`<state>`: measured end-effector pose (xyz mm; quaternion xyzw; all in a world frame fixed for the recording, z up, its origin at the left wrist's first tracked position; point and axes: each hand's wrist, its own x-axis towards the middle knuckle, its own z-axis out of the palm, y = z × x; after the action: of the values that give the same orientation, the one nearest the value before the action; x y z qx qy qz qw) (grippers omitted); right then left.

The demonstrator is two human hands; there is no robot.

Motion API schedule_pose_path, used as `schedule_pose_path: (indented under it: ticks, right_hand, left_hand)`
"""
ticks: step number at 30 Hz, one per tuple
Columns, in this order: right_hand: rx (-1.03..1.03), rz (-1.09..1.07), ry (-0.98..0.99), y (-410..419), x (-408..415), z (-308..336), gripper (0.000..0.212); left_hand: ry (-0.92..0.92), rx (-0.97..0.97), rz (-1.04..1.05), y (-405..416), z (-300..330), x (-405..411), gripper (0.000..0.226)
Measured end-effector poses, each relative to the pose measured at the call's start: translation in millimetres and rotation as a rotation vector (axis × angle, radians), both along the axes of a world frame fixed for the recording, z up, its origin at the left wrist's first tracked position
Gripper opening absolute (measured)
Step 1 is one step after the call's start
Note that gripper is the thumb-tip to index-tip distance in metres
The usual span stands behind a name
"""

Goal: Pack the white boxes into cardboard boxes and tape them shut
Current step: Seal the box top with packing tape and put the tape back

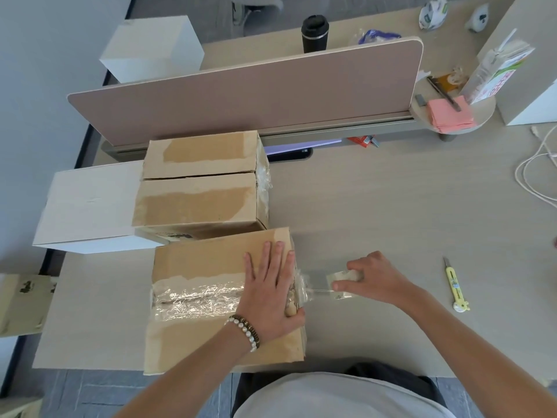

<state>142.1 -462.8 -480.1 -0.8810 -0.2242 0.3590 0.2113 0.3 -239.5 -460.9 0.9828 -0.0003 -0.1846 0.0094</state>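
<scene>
Cardboard box (211,263) under left hand (271,289)

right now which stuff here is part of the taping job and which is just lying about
In use: near cardboard box, clear tape roll, left hand, right hand, far cardboard box, white box.
Lying about: yellow utility knife, black cup, pink notes, white cable.

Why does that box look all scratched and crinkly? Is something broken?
Nothing is broken. The near cardboard box has pale patches where its brown skin looks peeled away, and its clear tape lies wrinkled along the seam. The far cardboard box shows the same pale torn patches.
</scene>
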Motion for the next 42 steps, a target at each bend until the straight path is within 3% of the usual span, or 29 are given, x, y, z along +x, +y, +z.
schedule_pose_path:
  ticks: [5, 9, 14, 19, 20, 23, 24, 28, 33, 36, 42]
  right_hand:
    - [-0.1, 0.089, -0.106, -2.2, 7.4, -15.7, 0.074]
    - [-0.021, -0.014, 0.013, -3.7, 4.2, -30.9, 0.068]
    - [0.186, -0.194, 0.131, -36.8, 6.1, -32.3, 0.043]
    - [0.023, -0.048, 0.015, -35.0, 5.5, -51.2, 0.032]
    - [0.008, -0.027, 0.013, -33.7, 4.5, -54.5, 0.034]
    - [0.013, -0.015, 0.018, -31.8, 2.2, -64.7, 0.077]
    - [0.025, -0.046, 0.034, -32.0, 0.7, -66.9, 0.081]
    - [0.002, -0.094, 0.044, -31.9, -0.6, -64.5, 0.047]
    - [0.0, -0.077, 0.007, -31.5, -1.0, -62.3, 0.064]
    - [-0.077, -0.156, -0.016, -26.8, -3.9, -52.9, 0.047]
    - [-0.183, -0.439, 0.032, -18.0, -24.6, -34.0, 0.088]
  left_hand:
    - [-0.003, 0.01, 0.0, -3.1, 2.0, 1.7, 0.11]
    - [-0.008, 0.009, 0.001, -2.5, 1.7, 2.2, 0.11]
    - [-0.012, 0.021, -0.006, -2.0, 0.1, 2.3, 0.111]
    - [-0.008, 0.024, -0.003, -3.4, -0.2, 1.6, 0.112]
    - [-0.009, 0.023, -0.001, -3.5, 0.1, 2.3, 0.112]
    - [-0.004, 0.034, -0.005, -5.5, 0.6, 2.6, 0.112]
    - [-0.004, 0.04, -0.005, -5.6, 0.4, 2.8, 0.111]
    - [0.01, 0.045, -0.012, -5.9, 1.1, 4.8, 0.11]
    - [0.007, 0.045, 0.003, -7.4, 2.6, 3.1, 0.109]
    - [-0.01, 0.025, 0.004, -7.5, 0.3, 3.0, 0.11]
    - [-0.041, 0.009, -0.008, -7.5, -0.4, 1.6, 0.108]
